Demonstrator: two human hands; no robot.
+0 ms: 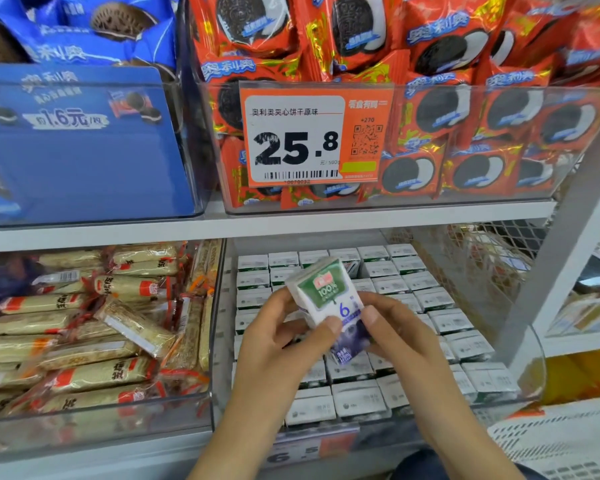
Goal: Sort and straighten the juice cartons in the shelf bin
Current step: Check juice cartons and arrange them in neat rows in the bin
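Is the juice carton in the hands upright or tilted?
Tilted. The juice carton leans, top toward the left, held above the bin by the left hand and right hand.

Bright even store light, soft overall blur, wide-angle bending at edges

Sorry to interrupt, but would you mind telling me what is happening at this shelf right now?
A person is tidying a clear shelf bin of small juice cartons on the lower shelf. Both hands hold one carton up above the packed rows: the left hand grips it from the left, the right hand from the right, thumbs on its front. The held carton is tilted and not yet back in a row. The cartons in the bin stand upright, tops showing.
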